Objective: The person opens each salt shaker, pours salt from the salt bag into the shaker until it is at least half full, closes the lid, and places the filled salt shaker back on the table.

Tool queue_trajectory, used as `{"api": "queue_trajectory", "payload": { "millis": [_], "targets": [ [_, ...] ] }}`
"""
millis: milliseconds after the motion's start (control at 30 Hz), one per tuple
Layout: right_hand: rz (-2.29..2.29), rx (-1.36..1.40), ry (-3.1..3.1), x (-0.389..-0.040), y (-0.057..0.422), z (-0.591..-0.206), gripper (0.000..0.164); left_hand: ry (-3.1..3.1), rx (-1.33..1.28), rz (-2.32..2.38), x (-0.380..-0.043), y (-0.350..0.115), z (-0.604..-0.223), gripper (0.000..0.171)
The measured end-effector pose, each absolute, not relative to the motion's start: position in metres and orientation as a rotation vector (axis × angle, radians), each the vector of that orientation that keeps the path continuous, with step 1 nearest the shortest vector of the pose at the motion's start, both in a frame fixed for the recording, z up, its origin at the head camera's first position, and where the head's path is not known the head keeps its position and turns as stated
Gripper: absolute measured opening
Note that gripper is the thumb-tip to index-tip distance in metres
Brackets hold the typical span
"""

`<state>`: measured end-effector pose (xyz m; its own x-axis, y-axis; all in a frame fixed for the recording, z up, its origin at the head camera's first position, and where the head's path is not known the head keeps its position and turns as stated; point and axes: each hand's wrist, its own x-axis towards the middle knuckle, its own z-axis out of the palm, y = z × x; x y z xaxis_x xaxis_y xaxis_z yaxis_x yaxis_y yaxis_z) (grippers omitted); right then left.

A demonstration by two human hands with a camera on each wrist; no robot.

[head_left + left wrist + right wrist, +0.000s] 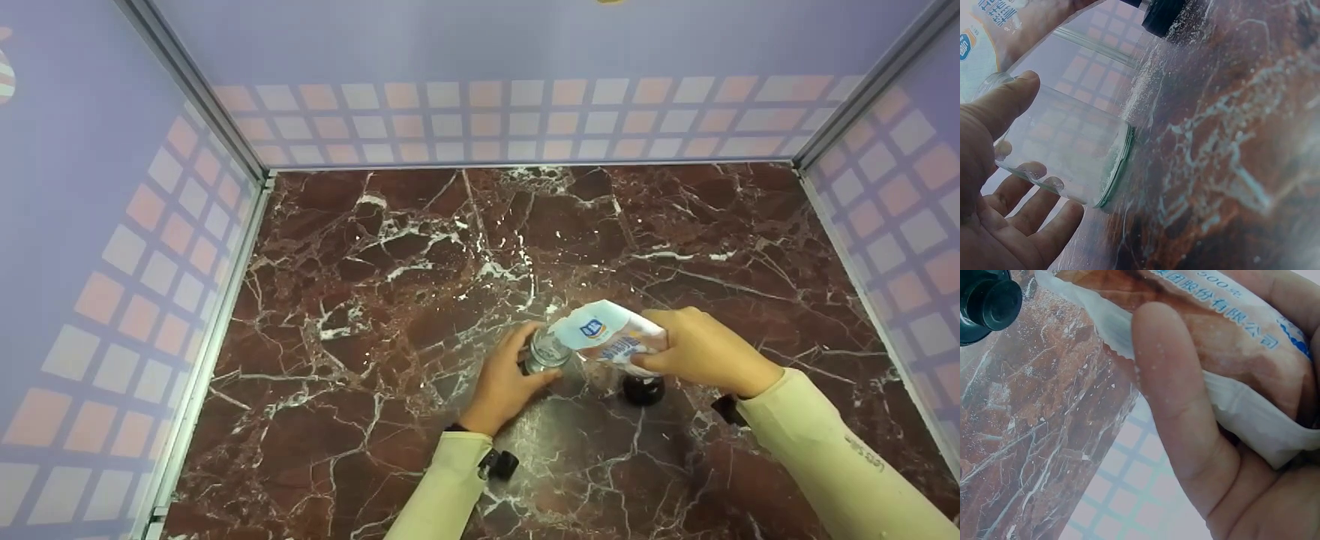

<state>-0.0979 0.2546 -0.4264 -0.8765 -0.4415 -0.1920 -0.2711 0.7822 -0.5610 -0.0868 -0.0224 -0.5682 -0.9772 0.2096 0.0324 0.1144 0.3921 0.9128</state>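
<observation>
In the head view my left hand [502,386] holds a clear glass jar [549,357] from the left side, thumb and fingers around it. The left wrist view shows the jar [1067,143] standing on the tabletop, a thin layer of white grains at its bottom. My right hand [701,351] grips a soft printed plastic bag [609,331], white and blue, marked 500 g. The bag tilts left, its end overlapping the jar's mouth. From close up in the right wrist view, the thumb presses against the bag [1241,379].
A dark, round-topped object [643,390] stands beneath the right hand, right of the jar. White grains lie scattered on the dark red marbled tabletop [360,405]. Pale purple panels with checked squares [525,52] enclose the back and both sides.
</observation>
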Motion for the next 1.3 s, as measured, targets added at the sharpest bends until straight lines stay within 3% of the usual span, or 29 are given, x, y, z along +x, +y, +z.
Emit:
{"api": "queue_trajectory", "payload": {
  "millis": [400,1300],
  "targets": [
    [-0.672,-0.669,2.704,-0.105,0.251,-0.415,0.026,2.554,0.284,1.675,-0.087,-0.022,-0.569,0.079],
    [-0.568,-0.761,2.735,-0.112,0.247,-0.410,0.027,2.523,0.242,1.674,-0.086,-0.022,-0.568,0.079]
  ]
}}
